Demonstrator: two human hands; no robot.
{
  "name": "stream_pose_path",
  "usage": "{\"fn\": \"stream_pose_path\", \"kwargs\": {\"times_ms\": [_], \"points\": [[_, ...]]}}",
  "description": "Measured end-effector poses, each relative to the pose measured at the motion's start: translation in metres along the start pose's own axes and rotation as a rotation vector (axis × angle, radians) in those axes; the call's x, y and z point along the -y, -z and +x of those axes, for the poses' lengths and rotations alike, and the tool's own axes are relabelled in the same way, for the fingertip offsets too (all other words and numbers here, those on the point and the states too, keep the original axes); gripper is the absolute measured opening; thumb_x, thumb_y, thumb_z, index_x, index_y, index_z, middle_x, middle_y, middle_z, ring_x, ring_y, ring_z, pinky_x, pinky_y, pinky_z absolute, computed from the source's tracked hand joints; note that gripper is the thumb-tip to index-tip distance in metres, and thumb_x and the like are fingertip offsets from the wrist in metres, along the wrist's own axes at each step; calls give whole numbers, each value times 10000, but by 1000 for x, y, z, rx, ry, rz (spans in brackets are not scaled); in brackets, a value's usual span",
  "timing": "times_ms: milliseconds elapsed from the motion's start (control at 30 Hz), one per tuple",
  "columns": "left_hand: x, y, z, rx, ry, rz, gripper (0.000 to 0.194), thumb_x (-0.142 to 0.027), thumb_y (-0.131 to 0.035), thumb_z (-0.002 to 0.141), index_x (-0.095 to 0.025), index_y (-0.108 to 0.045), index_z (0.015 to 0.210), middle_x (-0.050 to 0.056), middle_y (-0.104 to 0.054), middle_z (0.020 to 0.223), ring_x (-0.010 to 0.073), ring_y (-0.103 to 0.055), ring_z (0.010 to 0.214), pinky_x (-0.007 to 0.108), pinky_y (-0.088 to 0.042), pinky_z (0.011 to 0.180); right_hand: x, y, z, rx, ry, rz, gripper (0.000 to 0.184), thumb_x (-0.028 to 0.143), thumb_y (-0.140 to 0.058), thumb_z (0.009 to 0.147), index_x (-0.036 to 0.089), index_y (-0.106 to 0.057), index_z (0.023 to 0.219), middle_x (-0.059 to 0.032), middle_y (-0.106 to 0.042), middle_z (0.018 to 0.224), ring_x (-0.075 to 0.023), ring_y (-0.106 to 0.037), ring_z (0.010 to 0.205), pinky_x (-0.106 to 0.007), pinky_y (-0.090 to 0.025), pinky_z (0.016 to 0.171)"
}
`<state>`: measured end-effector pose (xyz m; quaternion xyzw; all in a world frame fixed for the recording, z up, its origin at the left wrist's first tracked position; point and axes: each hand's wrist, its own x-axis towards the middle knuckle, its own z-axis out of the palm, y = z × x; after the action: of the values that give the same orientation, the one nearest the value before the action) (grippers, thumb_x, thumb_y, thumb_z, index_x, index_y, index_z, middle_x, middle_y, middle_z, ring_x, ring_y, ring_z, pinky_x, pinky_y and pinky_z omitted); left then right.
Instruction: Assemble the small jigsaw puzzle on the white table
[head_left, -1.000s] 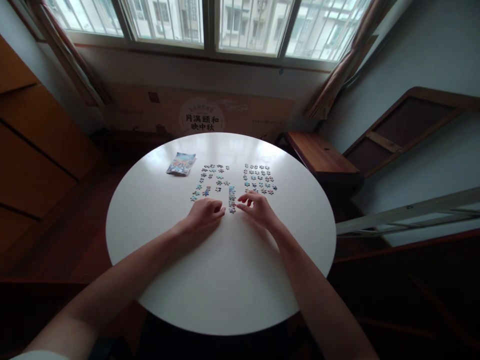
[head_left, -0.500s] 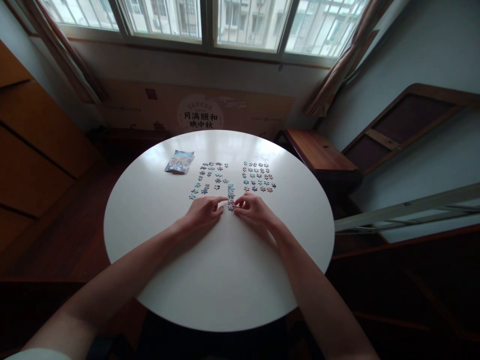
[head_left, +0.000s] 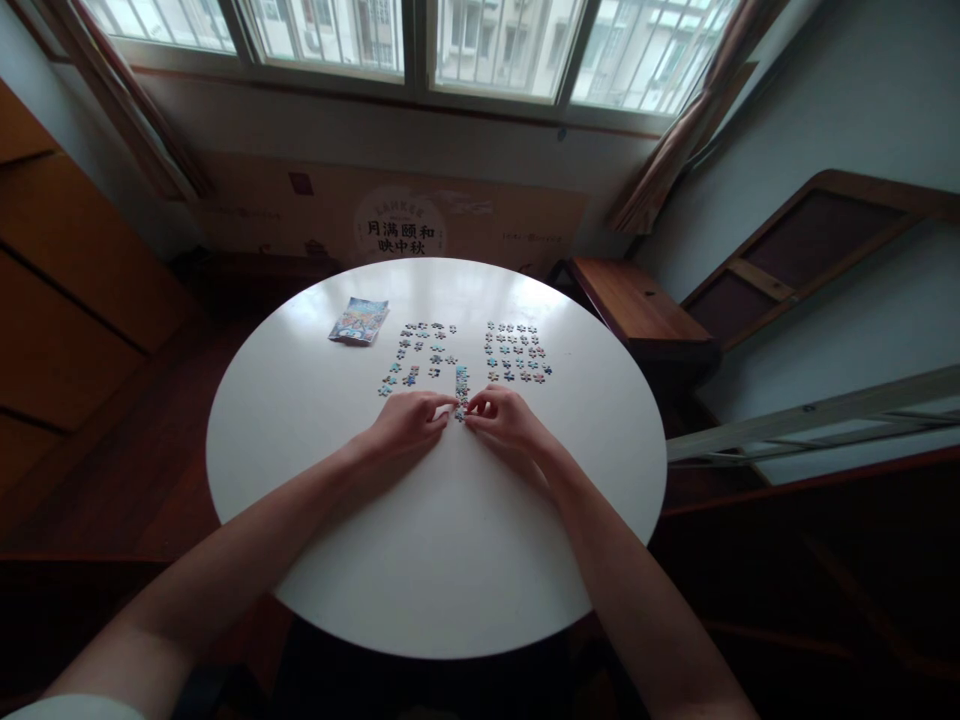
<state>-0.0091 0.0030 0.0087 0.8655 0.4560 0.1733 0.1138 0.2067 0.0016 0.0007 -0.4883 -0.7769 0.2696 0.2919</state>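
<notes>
A narrow strip of joined jigsaw puzzle pieces (head_left: 461, 379) lies upright in the middle of the white table. From the left, my left hand (head_left: 409, 418) reaches its lower part, index fingertip pressed on the edge and thumb just below, the other fingers curled. My right hand (head_left: 506, 414) pinches the same lower end from the right with thumb and forefinger. The fingertips partly hide the pieces there. Loose puzzle pieces (head_left: 437, 348) lie scattered beyond my left hand. Beyond my right hand, more loose pieces (head_left: 514, 351) are laid out in rows.
A colourful printed packet or leaflet (head_left: 359, 322) rests at the back left of the round white table (head_left: 420, 580). Behind the table's right side stands a wooden bench-like piece of furniture (head_left: 637, 295). A window (head_left: 495, 50) runs along the far wall.
My right hand has moved left onto the strip and its fingers have closed in. My left index finger has stretched out to the strip's left edge. The view has shifted slightly.
</notes>
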Motion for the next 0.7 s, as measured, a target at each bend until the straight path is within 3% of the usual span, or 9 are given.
{"fn": "stream_pose_path", "kwargs": {"times_ms": [700], "points": [[1, -2, 0, -26, -6, 16, 324, -322, -503, 903, -309, -686, 1170, -9, -697, 751, 136, -591, 637, 239, -320, 585, 0, -7, 2, -86, 58, -10, 70, 176, -679, 773, 194, -722, 826, 1, -594, 766, -94, -553, 645, -230, -435, 650]]}}
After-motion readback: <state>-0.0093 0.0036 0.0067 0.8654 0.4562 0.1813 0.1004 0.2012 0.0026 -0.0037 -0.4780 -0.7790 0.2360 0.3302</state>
